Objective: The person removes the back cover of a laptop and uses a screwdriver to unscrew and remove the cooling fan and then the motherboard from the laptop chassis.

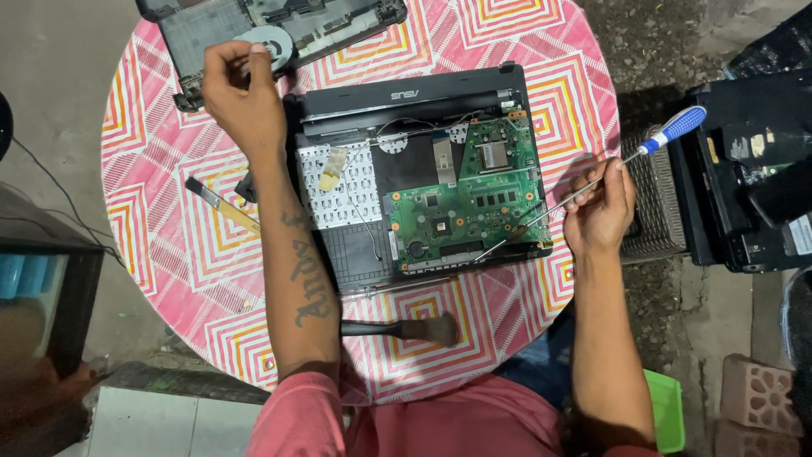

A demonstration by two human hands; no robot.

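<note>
On pink patterned round table (169,254), opened laptop (406,169).

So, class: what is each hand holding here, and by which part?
The right hand holds a long blue-and-white-handled screwdriver by its metal shaft. The left hand rests closed over the grey laptop cover; whether it holds anything cannot be told.

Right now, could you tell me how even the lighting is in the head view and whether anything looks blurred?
Head view: light falls brightest on the round table and green circuit board; the ground and the dark cabinet at the left edge dim; the right hand and its screwdriver are sharp, without obvious glare.
</note>
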